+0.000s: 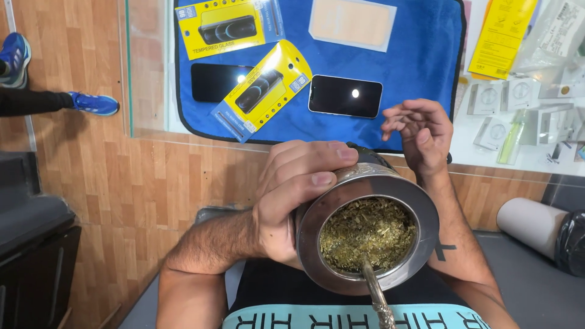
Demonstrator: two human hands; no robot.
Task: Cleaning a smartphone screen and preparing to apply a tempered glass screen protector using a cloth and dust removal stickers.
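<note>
One blue mat covers the table at twelve o'clock, carrying two dark phones and two yellow packets. Down at six o'clock, the left hand grips one metal cup of green herb, one metal straw poking out. The right hand hovers at one o'clock, fingers loosely curled, holding nothing.

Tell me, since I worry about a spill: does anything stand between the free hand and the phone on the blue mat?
Nothing visible does. The right hand hovers just right of the phone, over the mat, while the left hand holds the cup lower down, clear of that gap.
</note>
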